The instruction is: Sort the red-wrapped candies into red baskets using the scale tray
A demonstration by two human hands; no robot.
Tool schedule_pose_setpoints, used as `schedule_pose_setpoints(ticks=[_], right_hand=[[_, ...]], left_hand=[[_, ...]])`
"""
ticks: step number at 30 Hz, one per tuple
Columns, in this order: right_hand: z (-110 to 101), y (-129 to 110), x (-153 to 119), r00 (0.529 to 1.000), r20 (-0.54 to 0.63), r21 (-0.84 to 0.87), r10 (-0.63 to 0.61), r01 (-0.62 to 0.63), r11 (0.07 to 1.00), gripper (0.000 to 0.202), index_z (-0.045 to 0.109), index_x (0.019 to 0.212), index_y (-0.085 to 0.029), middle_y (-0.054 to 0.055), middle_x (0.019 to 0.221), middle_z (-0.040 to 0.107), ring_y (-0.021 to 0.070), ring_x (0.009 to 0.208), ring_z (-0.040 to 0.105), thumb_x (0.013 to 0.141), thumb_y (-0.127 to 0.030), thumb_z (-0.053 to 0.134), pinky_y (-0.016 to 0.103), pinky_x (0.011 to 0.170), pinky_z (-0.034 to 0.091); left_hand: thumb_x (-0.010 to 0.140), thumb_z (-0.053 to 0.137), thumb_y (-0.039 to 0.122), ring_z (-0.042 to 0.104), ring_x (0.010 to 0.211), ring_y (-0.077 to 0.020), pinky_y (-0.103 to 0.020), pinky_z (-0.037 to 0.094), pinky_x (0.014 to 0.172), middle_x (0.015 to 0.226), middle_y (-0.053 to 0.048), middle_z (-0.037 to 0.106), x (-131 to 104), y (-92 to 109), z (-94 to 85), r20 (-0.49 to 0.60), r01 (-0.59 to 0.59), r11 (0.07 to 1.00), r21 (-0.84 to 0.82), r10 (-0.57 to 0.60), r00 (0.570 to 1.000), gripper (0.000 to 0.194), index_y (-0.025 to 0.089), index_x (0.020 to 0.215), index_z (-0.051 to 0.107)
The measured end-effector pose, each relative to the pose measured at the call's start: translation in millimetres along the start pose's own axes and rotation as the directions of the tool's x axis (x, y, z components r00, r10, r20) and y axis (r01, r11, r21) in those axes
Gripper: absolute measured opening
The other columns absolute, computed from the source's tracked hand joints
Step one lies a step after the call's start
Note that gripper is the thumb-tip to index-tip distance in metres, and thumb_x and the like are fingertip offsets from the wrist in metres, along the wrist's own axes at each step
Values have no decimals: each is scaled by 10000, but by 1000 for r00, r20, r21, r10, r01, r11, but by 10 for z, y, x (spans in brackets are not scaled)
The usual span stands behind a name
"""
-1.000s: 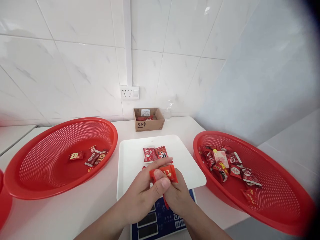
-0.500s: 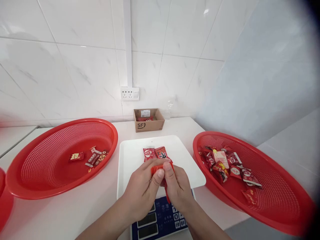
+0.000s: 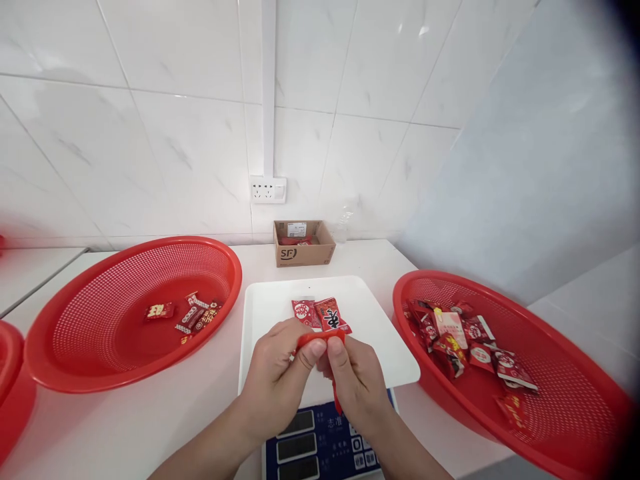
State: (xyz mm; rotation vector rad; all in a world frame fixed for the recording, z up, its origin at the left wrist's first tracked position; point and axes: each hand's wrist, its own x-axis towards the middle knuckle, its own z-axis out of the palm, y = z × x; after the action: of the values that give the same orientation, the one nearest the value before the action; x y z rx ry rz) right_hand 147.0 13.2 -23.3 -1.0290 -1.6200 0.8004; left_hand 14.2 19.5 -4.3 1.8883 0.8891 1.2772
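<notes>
Above the front of a scale (image 3: 320,453) with a white pan (image 3: 260,353), my left hand (image 3: 277,373) and my right hand (image 3: 357,380) meet. Both are closed on a crumpled red plastic bag (image 3: 321,337), thumbs side by side at its upper edge. Part of the bag hangs below my right fingers; the rest is hidden in my hands. Just beyond my fingertips, on the pan, lie a red snack packet (image 3: 305,312) with a round white print and a red packet with black lettering (image 3: 332,315).
At the left is a red perforated basket (image 3: 75,333) with a few small wrapped snacks (image 3: 193,317). A similar basket (image 3: 560,333) at the right holds several red packets (image 3: 481,357). A cardboard box (image 3: 310,255) with red packets stands by the wall, beside a clear plastic bottle (image 3: 345,223).
The red bag is now stretched flatter between my thumbs, and its hanging part is still below my right hand. The view has shifted slightly left, so everything sits a little further right.
</notes>
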Motion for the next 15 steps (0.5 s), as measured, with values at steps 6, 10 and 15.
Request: schedule_pose_setpoints(ticks=[6, 10, 15], right_hand=[[29, -64, 37, 993, -85, 19, 78, -76, 997, 406, 439, 595, -203, -31, 534, 452, 100, 489, 403, 929, -427, 384, 217, 456, 325], [81, -93, 1, 992, -69, 96, 109, -102, 990, 432, 418, 588, -208, -40, 514, 419, 96, 464, 370, 934, -458, 353, 216, 427, 301], [140, -98, -72, 995, 73, 107, 66, -74, 991, 457, 470, 590, -199, -28, 529, 447, 95, 466, 400, 953, -430, 316, 222, 451, 322]], left_hand=[[918, 427, 386, 490, 609, -100, -208, 398, 588, 654, 12, 561, 48, -36, 24, 63, 202, 941, -272, -192, 979, 336, 175, 672, 515], [837, 523, 508, 505, 554, -99, -213, 413, 541, 594, 29, 526, 12, -50, 51, 101, 249, 878, -408, -228, 968, 367, 185, 672, 464], [862, 408, 577, 471, 425, -84, -203, 372, 437, 470, 51, 420, -14, -64, 38, 86, 289, 847, -446, -281, 956, 495, 191, 552, 401]])
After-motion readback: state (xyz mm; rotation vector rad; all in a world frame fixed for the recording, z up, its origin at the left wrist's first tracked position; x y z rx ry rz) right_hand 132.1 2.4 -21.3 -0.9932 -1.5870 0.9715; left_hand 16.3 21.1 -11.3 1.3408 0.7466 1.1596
